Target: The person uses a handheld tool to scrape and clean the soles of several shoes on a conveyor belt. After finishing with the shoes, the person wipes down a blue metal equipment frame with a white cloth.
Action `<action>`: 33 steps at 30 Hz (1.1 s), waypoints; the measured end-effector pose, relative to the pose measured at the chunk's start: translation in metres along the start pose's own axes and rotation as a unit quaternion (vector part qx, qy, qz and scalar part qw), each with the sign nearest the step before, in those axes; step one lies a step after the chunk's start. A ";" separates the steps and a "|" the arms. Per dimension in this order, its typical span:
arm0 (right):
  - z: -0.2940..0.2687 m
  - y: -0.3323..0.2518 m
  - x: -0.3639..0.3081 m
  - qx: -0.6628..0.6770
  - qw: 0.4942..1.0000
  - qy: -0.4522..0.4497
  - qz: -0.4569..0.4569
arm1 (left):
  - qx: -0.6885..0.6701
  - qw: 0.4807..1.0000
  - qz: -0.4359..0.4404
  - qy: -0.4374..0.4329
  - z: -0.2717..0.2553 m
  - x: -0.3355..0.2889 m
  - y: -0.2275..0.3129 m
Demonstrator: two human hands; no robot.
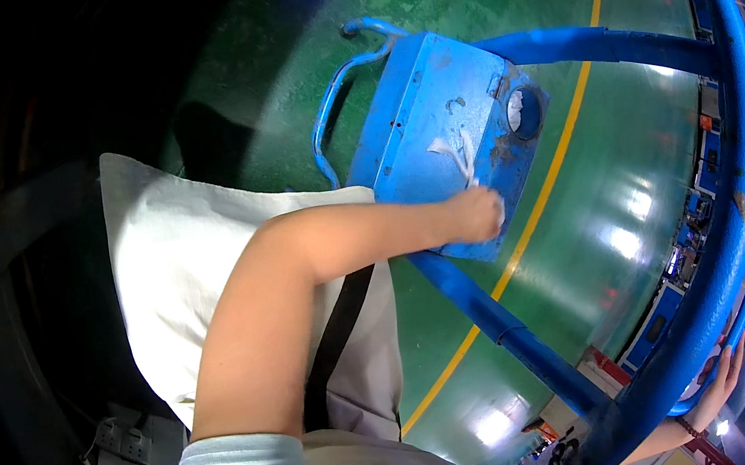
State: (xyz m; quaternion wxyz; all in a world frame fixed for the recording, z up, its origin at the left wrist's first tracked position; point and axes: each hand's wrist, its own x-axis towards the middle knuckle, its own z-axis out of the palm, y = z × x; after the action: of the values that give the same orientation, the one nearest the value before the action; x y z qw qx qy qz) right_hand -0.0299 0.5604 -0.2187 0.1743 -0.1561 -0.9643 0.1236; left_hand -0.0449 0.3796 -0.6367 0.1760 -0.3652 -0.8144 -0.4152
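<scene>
Behind blue tubing (737, 230) spreads green floor (573, 273). Left hand (477, 216) clenches a white strip (468, 161) pointing lengthwise up the view; outstretched right hand (716, 393) touches tubing.

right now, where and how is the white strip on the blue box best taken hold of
Probably by the far, loose tips of the white strip, pinched from above: it lies limp across the top of the blue box, forking away from the left hand, whose grip crowds the near end.
</scene>
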 end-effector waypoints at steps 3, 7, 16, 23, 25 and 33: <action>0.005 -0.001 -0.005 0.006 1.000 0.021 -0.012 | 0.002 0.998 0.042 -0.056 -0.005 -0.002 -0.005; 0.009 -0.012 -0.008 -0.004 1.000 0.016 -0.004 | 0.078 0.992 -0.001 -0.102 -0.031 0.039 -0.052; 0.001 -0.003 -0.004 0.125 0.992 -0.028 -0.008 | 0.073 0.994 -0.002 -0.077 -0.016 0.009 -0.008; 0.009 -0.007 -0.008 0.026 0.999 0.006 -0.044 | 0.149 0.981 0.120 -0.036 -0.028 0.029 -0.040; 0.008 -0.008 -0.009 0.024 0.998 0.003 -0.054 | 0.147 0.987 0.059 -0.036 -0.049 0.046 -0.067; -0.013 0.011 0.009 -0.007 0.997 -0.026 -0.077 | -0.081 0.986 -0.083 -0.123 0.010 0.016 0.004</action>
State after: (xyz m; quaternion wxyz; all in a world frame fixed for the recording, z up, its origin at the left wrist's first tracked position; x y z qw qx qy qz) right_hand -0.0300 0.5760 -0.2080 0.1574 -0.0790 -0.9785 0.1074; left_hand -0.0524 0.3967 -0.6308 0.0091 -0.3573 -0.8214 -0.4445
